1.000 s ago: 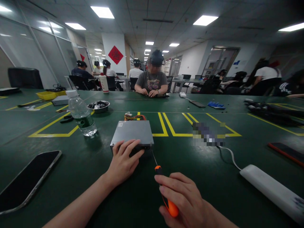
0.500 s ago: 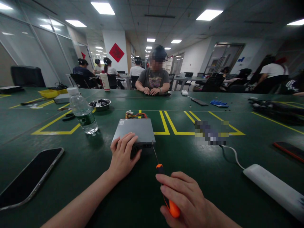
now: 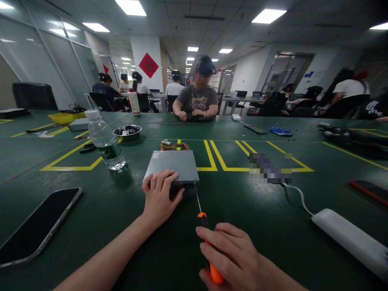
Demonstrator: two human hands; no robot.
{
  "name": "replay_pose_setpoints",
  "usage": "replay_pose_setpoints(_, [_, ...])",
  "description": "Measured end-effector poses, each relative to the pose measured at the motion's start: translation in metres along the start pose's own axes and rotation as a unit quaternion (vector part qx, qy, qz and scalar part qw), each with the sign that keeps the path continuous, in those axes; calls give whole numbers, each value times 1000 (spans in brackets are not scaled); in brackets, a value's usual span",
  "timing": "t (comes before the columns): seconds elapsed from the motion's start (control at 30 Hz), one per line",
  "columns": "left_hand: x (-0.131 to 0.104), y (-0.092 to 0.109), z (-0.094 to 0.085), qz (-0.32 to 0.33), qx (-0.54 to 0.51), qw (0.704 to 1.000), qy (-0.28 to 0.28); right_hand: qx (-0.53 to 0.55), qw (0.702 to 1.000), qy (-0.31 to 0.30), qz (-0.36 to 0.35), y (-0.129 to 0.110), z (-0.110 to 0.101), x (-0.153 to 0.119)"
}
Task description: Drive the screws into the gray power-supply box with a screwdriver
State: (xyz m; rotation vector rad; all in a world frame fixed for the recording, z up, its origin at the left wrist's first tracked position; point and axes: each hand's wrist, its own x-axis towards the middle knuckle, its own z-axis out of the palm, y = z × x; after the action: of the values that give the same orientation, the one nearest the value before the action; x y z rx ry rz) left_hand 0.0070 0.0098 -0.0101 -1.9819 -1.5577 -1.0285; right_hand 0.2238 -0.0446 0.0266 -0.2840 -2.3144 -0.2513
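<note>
A grey metal computer power supply (image 3: 174, 163) lies flat on the green table, its bundle of coloured cables (image 3: 174, 146) at the far side. My left hand (image 3: 160, 194) grips its near left edge, fingers on top and thumb against the front face. In my right hand (image 3: 230, 252) is a screwdriver (image 3: 203, 218) with an orange and black handle. Its thin shaft points up and away from me, the tip at the lower right corner of the power supply's front face. Whether the tip sits in a screw is too small to tell.
A water bottle (image 3: 106, 141) and a metal bowl of dark small parts (image 3: 127, 132) stand left of the power supply. A phone (image 3: 39, 226) lies near left, a white power strip (image 3: 348, 238) near right. Across the table sits a person (image 3: 197, 99).
The screwdriver's handle has swung slightly left and down with my right hand, its shaft now steeper. My left hand still holds the power supply. The person opposite has moved their hands apart.
</note>
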Motion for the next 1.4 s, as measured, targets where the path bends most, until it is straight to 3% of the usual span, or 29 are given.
replay_pose_setpoints(1.1, [1,1,-1,-6,3,1000,-3,8,1000,11,14,0,5,-5])
replay_pose_setpoints(1.27, [1,1,-1,-3,5,1000,-2,-19,999,-45,6,-5,3,4])
replay_pose_setpoints(1.4, [1,1,-1,-5,1,1000,1,5,1000,-9,17,-7,4,0])
